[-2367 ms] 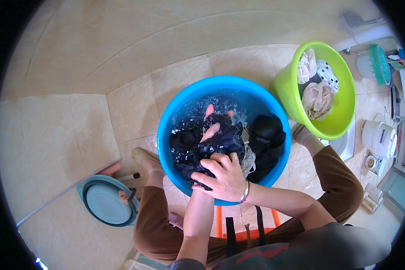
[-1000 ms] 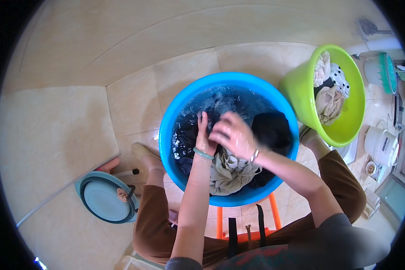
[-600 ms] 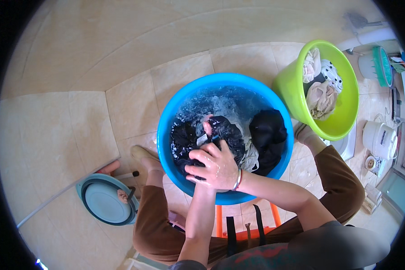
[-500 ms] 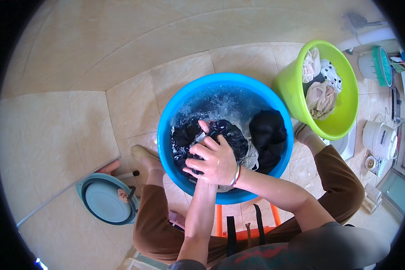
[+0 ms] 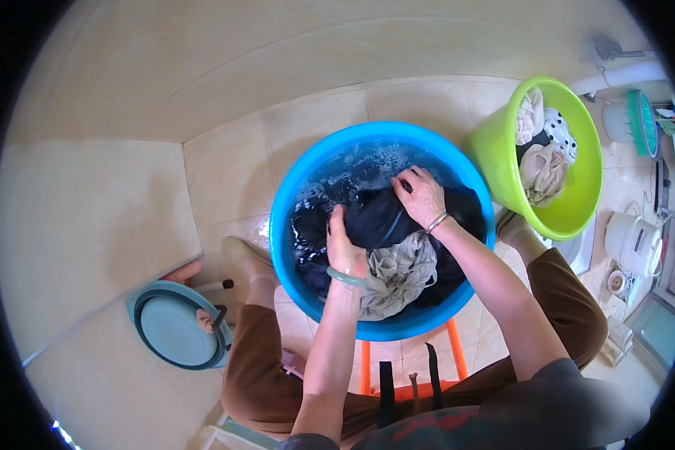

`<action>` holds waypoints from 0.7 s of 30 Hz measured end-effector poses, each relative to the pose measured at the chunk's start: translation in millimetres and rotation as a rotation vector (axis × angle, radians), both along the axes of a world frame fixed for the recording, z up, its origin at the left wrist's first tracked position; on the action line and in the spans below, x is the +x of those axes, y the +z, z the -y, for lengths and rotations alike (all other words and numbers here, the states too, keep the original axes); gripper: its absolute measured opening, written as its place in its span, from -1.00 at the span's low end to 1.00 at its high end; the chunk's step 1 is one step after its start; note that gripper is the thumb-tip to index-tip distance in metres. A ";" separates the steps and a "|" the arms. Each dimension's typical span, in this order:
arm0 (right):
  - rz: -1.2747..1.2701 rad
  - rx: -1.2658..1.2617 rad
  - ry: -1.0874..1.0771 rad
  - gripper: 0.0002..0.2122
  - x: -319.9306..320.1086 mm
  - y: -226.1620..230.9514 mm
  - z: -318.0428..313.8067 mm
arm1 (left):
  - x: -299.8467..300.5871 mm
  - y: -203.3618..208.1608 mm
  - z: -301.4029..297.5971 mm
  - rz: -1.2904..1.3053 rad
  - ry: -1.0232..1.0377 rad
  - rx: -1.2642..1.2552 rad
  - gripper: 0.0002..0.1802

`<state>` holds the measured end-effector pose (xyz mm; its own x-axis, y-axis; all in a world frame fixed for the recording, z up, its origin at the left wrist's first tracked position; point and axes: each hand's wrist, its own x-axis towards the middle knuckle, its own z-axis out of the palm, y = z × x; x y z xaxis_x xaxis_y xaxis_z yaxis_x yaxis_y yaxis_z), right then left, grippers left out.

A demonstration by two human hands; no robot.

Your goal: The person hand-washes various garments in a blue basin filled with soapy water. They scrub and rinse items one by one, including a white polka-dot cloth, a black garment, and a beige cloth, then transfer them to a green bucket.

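A blue basin [image 5: 279,225] of water stands in front of me with wet clothes in it. Between my hands a dark navy garment [image 5: 375,219] bulges up at the water's surface. My left hand [image 5: 345,251] grips its left side, thumb on top and the other fingers hidden by cloth. The fingers of my right hand [image 5: 421,196] curl over its upper right edge. Below the dark cloth, toward me, lies a crumpled light grey garment [image 5: 401,279]. More black cloth [image 5: 469,214] sits along the basin's right side.
A lime-green tub [image 5: 495,176] with light and spotted clothes stands at the right, close to the basin. To the left, a grey-blue collapsible basin [image 5: 176,330] leans near the wall. Orange stool legs [image 5: 457,349] show below; a white bucket [image 5: 632,244] is far right.
My hands were pressed together over a dark bunch of cloth; now they are apart, with the dark garment spread between them. The light grey garment shows more. The view has shifted slightly.
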<state>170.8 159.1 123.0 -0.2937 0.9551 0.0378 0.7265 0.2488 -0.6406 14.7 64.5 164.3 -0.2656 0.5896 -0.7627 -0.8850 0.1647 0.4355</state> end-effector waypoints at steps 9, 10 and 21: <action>0.501 -0.315 0.260 -0.64 -9.7 -48.8 2.2 | -24.7 -94.6 11.3 -0.194 -0.158 -0.010 -0.55; 0.518 -0.410 0.148 -0.68 -1.7 -74.2 -4.1 | -9.9 -82.2 -7.1 -0.083 -0.107 -0.191 -0.56; -0.174 0.049 0.280 -0.76 -31.7 56.1 39.0 | -19.2 -48.1 -20.8 0.058 -0.288 0.305 -0.50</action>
